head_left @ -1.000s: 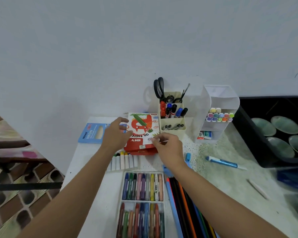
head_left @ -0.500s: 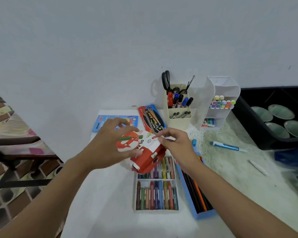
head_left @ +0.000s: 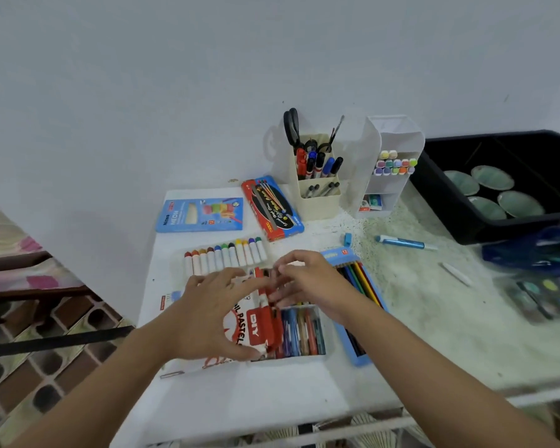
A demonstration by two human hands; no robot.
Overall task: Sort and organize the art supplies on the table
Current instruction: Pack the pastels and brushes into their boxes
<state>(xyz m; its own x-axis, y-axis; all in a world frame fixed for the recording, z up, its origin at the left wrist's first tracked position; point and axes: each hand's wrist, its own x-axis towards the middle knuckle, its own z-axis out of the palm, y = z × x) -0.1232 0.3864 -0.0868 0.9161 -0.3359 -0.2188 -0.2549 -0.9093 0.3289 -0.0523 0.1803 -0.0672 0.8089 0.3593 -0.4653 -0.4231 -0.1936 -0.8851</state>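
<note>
Our left hand [head_left: 207, 315] grips the oil pastel box [head_left: 256, 328], fingers curled over its far edge & thumb under the near edge. Our right hand [head_left: 311, 286] pinches the box's red side w/ bent fingers [head_left: 282, 297]. The box sits tilted over the left part of the pastel tray [head_left: 304, 331], which lies on the white surface [head_left: 240, 399] towards the front; the tray's right-hand sticks show. Just right of the tray is a blue pencil case [head_left: 366, 295], open, w/ pencils showing. Behind our hands lies a row of white-bodied crayons [head_left: 227, 255]. Further back are a blue Neon box [head_left: 199, 215], a red pencil box [head_left: 272, 206], a cream holder [head_left: 319, 202] w/ markers & scissors [head_left: 291, 127], and a white organiser [head_left: 401, 140]. A blue pen [head_left: 404, 243] lies off to the right, well apart.
</note>
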